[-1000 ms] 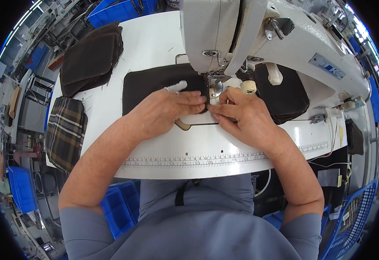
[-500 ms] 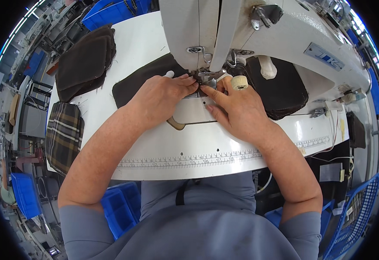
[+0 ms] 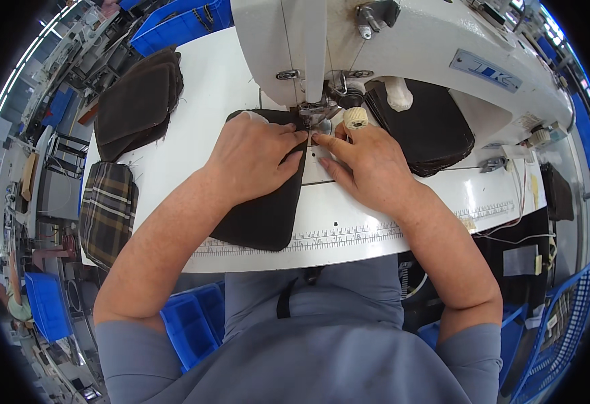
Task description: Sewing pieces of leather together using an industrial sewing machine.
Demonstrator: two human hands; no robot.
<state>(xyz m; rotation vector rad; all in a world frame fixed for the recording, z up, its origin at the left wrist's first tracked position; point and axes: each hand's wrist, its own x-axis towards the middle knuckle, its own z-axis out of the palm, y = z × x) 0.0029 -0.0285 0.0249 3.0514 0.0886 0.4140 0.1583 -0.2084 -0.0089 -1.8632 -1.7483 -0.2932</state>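
The left grip [image 3: 251,158] rests open, palm down, on the black cloth [image 3: 258,222], whose right edge reaches the machine's [image 3: 409,47] foot. The right grip [image 3: 374,165] is open beside it, thumb and forefinger apart. Dark stacks [image 3: 433,128] flank them on the counter [image 3: 204,87]; plaid pieces [image 3: 108,209] lie far left.

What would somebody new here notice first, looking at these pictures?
Probably the big white sewing machine across the upper right. In the middle, the left hand lies on a dark piece, with the right hand close by its edge. Further left on the table, a dark stack lies behind a plaid stack.
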